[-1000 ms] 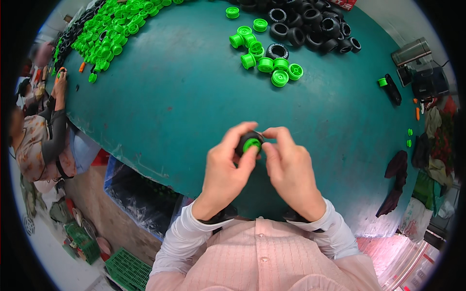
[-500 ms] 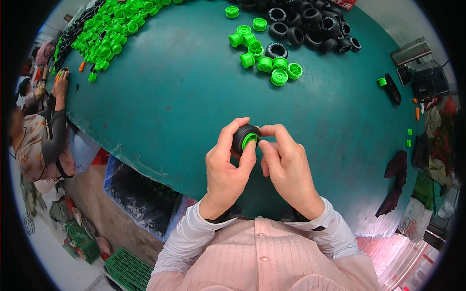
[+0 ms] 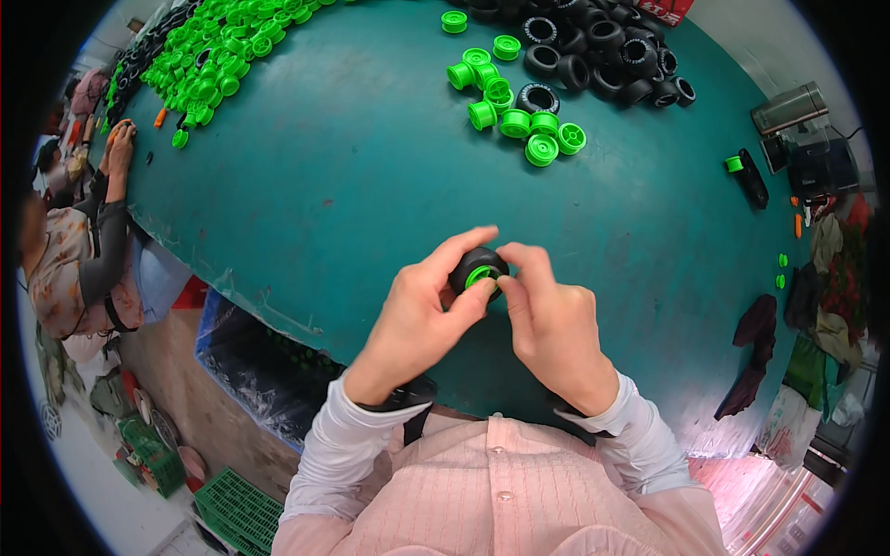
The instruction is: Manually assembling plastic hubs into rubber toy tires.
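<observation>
Between my two hands, above the green table, is a small black rubber tire (image 3: 475, 260) with a bright green wheel rim (image 3: 478, 275) inside it. My left hand (image 3: 413, 306) grips the tire from the left, fingers behind it and thumb on the green rim. From the right, my right hand (image 3: 554, 329) pinches the tire's edge with thumb and forefinger. How far the rim sits in the tire is partly hidden by the thumbs. Beyond my hands lie several loose green rims (image 3: 541, 149) and a black tire (image 3: 539, 98) with pale lettering.
A pile of black tires (image 3: 607, 56) lies at the far side, and a large heap of green rims (image 3: 199, 74) at far left. A steel flask (image 3: 788, 107) and dark cloth (image 3: 753, 352) are at right. A lined blue crate (image 3: 264, 371) stands below the left edge; a co-worker (image 3: 83, 259) sits left.
My left forearm has swung a little outward to the left. The tire is turned slightly, its green rim now facing more toward me, and my right thumb has shifted along its edge.
</observation>
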Motion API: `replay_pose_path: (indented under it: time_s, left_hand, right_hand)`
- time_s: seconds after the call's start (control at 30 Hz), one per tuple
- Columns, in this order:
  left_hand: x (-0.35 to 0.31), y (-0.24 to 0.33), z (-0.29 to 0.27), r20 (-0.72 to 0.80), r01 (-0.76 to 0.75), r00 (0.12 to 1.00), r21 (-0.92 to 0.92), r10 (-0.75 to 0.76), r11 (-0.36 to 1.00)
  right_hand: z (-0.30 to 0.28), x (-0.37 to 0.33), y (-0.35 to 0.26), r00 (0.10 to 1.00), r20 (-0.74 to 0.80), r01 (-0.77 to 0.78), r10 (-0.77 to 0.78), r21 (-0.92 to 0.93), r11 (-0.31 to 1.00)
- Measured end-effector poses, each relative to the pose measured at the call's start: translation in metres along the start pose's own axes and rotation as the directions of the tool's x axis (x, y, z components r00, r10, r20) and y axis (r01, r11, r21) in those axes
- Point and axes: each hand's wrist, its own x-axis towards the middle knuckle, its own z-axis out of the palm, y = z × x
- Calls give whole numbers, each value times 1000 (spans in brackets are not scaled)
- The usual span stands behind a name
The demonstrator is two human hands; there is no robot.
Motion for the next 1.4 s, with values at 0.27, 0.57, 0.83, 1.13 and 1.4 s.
replay_pose_path:
  time_s: [0.27, 0.57, 0.83, 1.13, 1.4]
  left_hand:
    - [-3, -25, 35, -262, -213, 949, -123, 176, 969]
    - [-1, -13, 15, -66, -63, 996, 43, 66, 997]
    - [3, -10, 37, -294, -285, 930, -204, 219, 936]
    - [-2, -18, 23, -158, -172, 973, 5, 170, 985]
    - [5, -6, 5, 58, -33, 998, 131, 26, 991]
  right_hand:
    - [9, 2, -2, 975, 16, -216, 223, 321, 922]
    - [13, -2, 0, 999, -52, 13, -16, -61, 998]
    - [1, 3, -3, 986, 13, -166, 168, 234, 958]
    - [5, 1, -6, 988, 19, -153, 152, 107, 982]
    - [10, -4, 5, 984, -31, 170, -176, -142, 975]
